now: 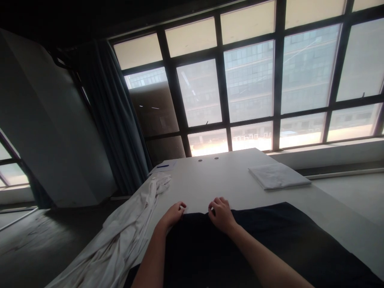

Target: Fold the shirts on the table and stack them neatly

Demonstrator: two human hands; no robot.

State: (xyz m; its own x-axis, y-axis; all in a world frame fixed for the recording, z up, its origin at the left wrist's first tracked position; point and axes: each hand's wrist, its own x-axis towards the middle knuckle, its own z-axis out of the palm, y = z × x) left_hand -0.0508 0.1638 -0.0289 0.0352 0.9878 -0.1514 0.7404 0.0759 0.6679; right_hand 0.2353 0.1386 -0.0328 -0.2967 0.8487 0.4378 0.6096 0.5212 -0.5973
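Note:
A large dark navy cloth (270, 232) lies spread over the near part of the white table (207, 176). At its far left corner, my left hand (173, 214) has its fingers curled closed on the edge. My right hand (221, 215) pinches the same far edge a short way to the right, thumb and fingers bent together. Between the two hands the edge runs nearly straight, with a slight dip by the right fingers. Both forearms reach across the fabric and cover part of it. What kind of cloth article it is cannot be made out.
Crumpled white cloth (129, 224) hangs along the table's left side. Toward the back right lies a folded white cloth (279, 176). A blue pen (163, 166) rests on paper (168, 169) at the far left corner. Large windows and a blue curtain (117, 116) stand beyond.

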